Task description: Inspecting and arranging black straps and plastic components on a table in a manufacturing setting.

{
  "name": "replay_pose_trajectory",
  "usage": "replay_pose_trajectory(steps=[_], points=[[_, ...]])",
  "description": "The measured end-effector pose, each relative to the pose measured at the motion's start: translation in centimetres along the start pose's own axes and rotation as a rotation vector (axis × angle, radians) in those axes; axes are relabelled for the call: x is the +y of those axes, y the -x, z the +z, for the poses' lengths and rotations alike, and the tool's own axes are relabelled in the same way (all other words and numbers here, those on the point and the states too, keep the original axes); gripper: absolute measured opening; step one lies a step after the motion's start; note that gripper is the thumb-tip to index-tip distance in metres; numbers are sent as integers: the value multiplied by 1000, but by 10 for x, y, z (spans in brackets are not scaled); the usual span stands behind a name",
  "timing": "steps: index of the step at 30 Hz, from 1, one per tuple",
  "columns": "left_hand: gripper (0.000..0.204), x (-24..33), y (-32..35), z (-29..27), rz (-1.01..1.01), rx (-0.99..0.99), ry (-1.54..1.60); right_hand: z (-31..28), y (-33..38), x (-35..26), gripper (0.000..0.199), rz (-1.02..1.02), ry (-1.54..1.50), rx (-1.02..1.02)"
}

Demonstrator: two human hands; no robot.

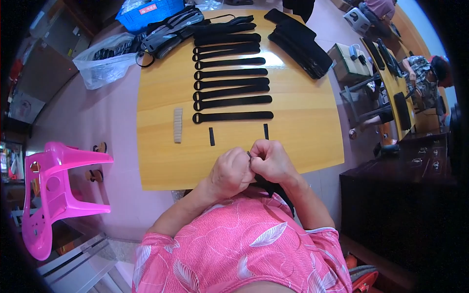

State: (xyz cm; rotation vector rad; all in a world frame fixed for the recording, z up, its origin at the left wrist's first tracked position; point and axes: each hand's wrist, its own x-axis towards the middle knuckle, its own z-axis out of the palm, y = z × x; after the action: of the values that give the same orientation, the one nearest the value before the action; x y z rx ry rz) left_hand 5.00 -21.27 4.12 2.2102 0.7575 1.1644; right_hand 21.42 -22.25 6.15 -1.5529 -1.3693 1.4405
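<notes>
Close together at the table's front edge, my left hand (230, 168) and my right hand (272, 161) are both closed, fingertips pinched on a black fabric strip (265, 184). Part of it hangs below my right hand; the rest is hidden by my fingers. Just beyond my hands lie two short black strips (212, 136), set apart from each other. Farther off, several long black straps (234, 116) are laid crosswise in a column, each with a slotted loop at its left end. Left of them sits a narrow row of small beige pieces (178, 125).
A stack of black fabric panels (300, 44) covers the table's far right corner. Black and grey bundles (173, 34) crowd the far left, near a plastic bag (105, 61) and blue basket (146, 14). A pink stool (53, 190) stands left. People sit at the right.
</notes>
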Motion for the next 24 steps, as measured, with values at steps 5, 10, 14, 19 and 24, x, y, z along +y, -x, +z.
replay_pose_trajectory(steps=[5, 10, 14, 19, 24], points=[[9, 0, 9, 1, -212, 36, 122, -3, -1, 0, 9, 53, -94, -48], [10, -10, 4, -16, -400, -6, 307, -2, 5, -4, 6, 15, -246, -230], [8, 0, -8, -25, -358, 23, 251, -6, 11, -21, 20, 7, -83, -101], [6, 7, -10, -35, -258, -167, 335, -17, 12, -27, 26, -140, 115, -139], [8, 15, -6, -23, -196, -107, 209, -13, 14, -18, 11, -408, 321, -84]])
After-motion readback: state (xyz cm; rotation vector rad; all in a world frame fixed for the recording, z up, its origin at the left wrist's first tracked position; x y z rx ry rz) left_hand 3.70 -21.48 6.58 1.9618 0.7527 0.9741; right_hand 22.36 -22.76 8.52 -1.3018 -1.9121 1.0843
